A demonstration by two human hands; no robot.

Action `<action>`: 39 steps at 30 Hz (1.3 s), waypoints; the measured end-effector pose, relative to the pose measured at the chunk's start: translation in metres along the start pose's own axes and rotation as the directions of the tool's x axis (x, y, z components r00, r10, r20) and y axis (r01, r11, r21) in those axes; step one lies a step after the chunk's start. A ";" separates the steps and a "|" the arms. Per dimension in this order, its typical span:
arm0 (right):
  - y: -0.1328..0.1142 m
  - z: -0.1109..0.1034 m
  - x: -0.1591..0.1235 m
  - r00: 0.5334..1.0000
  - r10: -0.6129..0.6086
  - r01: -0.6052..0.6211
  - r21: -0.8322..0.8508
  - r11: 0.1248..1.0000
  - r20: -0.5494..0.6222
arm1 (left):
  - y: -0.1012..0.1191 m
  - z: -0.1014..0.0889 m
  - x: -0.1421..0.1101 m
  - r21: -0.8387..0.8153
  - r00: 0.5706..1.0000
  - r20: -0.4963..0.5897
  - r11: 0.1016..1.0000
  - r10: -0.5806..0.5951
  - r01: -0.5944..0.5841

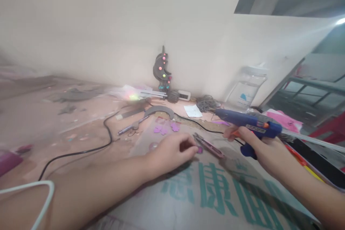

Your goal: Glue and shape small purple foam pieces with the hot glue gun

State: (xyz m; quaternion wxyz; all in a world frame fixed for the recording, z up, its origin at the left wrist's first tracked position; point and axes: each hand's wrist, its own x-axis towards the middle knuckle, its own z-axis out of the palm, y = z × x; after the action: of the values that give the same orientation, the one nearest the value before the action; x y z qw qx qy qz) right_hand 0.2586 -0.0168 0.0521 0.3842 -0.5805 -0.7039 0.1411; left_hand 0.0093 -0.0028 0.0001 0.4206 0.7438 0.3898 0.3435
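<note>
My right hand [258, 143] is wrapped round the handle of a blue hot glue gun [239, 118], a finger at its orange trigger and the nozzle pointing left. A white glue stick [309, 137] sticks out of its back. Low over the board, my left hand [172, 152] is closed in a pinch on a small purple piece [199, 150]; its exact shape is too blurred to tell. Just right of those fingertips lies a pink-handled cutter [208, 145]. Purple flower-shaped pieces [175, 126] lie beyond the left hand.
A grey crescent ornament with coloured beads [161, 67] leans on the wall. Grey curved piece [159, 110], pen [132, 125], grey yarn [207, 103], white paper [193, 111] and a clear jar [246, 84] stand or lie around. A black cable [107, 129] crosses the table.
</note>
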 end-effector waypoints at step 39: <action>0.059 0.024 0.089 0.996 -0.055 0.035 -0.280 0.959 -0.064 | 0.007 -0.011 0.010 -0.320 0.974 -0.041 0.926 -0.225 0.200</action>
State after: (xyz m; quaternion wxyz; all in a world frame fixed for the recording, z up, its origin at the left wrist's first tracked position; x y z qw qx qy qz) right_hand 0.2811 0.0885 0.0317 0.3265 -0.6172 -0.7158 0.0112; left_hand 0.0067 0.0074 0.0127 0.5529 0.6069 0.4244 0.3819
